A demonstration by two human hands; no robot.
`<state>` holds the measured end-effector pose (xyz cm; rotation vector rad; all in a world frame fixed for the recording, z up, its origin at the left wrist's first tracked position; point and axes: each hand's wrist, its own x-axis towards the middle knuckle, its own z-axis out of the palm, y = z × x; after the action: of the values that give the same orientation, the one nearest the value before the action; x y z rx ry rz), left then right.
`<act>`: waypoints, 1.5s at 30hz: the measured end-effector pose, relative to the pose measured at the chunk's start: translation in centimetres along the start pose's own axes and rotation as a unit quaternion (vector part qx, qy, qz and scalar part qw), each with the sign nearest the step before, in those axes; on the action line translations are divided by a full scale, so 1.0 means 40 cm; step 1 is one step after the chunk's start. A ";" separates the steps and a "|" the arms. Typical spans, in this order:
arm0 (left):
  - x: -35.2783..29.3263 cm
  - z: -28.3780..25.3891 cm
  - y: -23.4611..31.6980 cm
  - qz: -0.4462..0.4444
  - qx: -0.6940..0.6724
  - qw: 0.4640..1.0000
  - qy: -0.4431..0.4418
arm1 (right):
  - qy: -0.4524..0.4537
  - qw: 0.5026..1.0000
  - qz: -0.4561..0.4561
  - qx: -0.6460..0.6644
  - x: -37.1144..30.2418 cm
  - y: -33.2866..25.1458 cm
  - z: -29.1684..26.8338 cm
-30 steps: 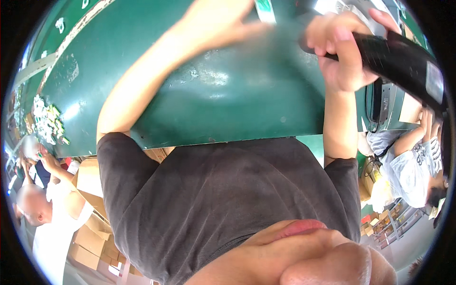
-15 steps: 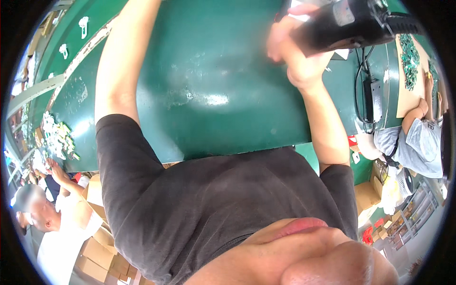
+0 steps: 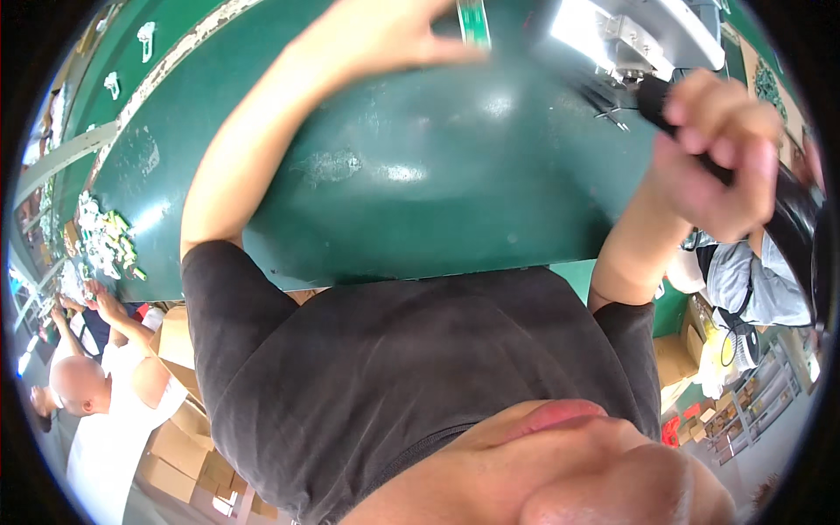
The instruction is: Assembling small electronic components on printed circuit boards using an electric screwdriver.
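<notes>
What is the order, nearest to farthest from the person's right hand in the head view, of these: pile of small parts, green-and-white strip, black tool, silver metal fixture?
1. Black tool: in the right hand's grip.
2. Silver metal fixture: upper right.
3. Green-and-white strip: top, near the left hand.
4. Pile of small parts: far left.

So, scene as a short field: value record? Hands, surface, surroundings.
left hand: beside green-and-white board; contact unclear, hand partly cut off by top edge
right hand: gripping black handheld device, motion-blurred
surface: green tabletop
upper right: metal fixture
far left: pile of small white and green parts
lower left: person in white top
</notes>
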<state>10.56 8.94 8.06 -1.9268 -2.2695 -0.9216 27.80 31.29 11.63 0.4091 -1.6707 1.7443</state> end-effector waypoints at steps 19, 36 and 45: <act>-0.161 0.094 0.083 0.012 -0.068 0.998 -0.007 | -0.038 0.987 0.133 0.076 -0.053 0.103 0.063; -0.185 0.140 0.049 0.072 -0.052 0.995 0.051 | -0.111 0.993 0.030 0.022 -0.075 0.148 0.169; -0.184 0.128 0.056 0.055 -0.059 0.996 0.028 | -0.061 0.995 0.026 0.075 -0.103 0.181 0.171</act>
<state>16.10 4.80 1.94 -2.0198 -2.1002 -1.1053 24.49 24.01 4.40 0.5566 -1.6529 1.9243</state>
